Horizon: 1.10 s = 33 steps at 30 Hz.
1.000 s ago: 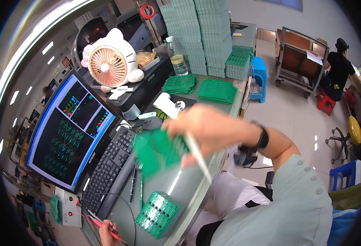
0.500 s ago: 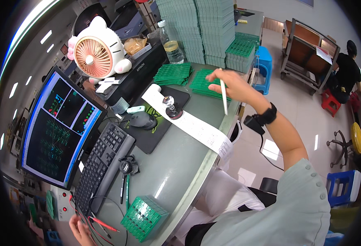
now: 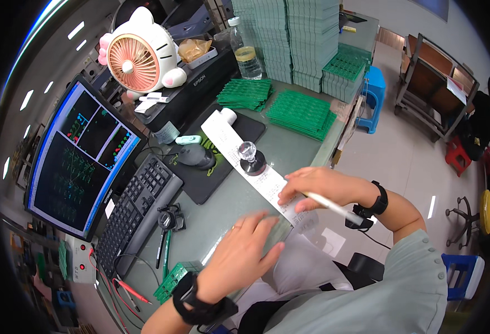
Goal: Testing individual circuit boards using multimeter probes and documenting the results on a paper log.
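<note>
A white pen-like stick is tucked in my right hand, whose fingertips are at the near end of a long printed paper strip. My left hand is over the desk's front edge, fingers apart and holding nothing. It is left of the strip's near end, and its wrist partly hides a small stack of green circuit boards. A clear knob on a round dark base rests on the strip. Beyond it lie flat piles of green boards.
On the left stand a monitor, a keyboard and a mouse. Tall board stacks, a bottle and a fan are at the back. Red test leads lie front left. A person sits far right.
My right hand has come from the far board pile down to the paper strip, still with the stick. My left hand has moved right from beside the test leads toward the strip.
</note>
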### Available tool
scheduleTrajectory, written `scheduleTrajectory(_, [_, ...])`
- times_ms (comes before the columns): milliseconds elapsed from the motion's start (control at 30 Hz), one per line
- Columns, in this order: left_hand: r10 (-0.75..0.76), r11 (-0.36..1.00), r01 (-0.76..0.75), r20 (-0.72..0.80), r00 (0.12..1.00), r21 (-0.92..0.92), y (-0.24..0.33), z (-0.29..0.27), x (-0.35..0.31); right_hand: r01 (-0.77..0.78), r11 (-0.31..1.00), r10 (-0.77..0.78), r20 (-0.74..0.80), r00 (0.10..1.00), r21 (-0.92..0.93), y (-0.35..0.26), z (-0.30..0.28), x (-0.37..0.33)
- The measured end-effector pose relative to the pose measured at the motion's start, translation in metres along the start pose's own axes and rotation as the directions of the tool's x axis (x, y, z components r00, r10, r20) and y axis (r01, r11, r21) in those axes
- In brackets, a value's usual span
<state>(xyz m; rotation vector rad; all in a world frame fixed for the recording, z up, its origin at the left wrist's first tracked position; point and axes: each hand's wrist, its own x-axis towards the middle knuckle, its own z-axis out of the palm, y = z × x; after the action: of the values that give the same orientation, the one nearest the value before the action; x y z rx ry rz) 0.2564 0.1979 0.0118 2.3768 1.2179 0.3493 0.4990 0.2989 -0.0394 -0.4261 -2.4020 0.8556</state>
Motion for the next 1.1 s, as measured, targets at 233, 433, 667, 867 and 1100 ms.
scheduleTrajectory(233, [-0.016, 0.952, 0.016, -0.002, 1.000, 0.305, -0.013, 0.012, 0.027, -0.269, 0.936, 0.262, 0.058, 0.963, 0.227, 0.017, -0.021, 0.024])
scheduleTrajectory(433, [-0.033, 0.941, 0.018, 0.039, 0.999, 0.337, -0.021, 0.014, 0.029, -0.167, 0.952, 0.153, 0.074, 0.985, 0.258, 0.043, -0.013, 0.039])
scheduleTrajectory(667, [-0.020, 0.936, 0.009, 0.028, 0.999, 0.351, -0.020, 0.010, 0.030, -0.211, 0.955, 0.185, 0.135, 0.973, 0.209, 0.045, -0.019, 0.046])
scheduleTrajectory(867, [-0.010, 0.938, 0.003, 0.016, 1.000, 0.347, -0.020, 0.012, 0.031, -0.207, 0.960, 0.184, 0.135, 0.974, 0.186, 0.049, -0.024, 0.044])
scheduleTrajectory(1100, [0.023, 0.936, -0.012, -0.025, 0.999, 0.352, -0.022, 0.014, 0.027, -0.389, 0.884, 0.431, -0.129, 0.893, 0.260, 0.018, -0.051, 0.057])
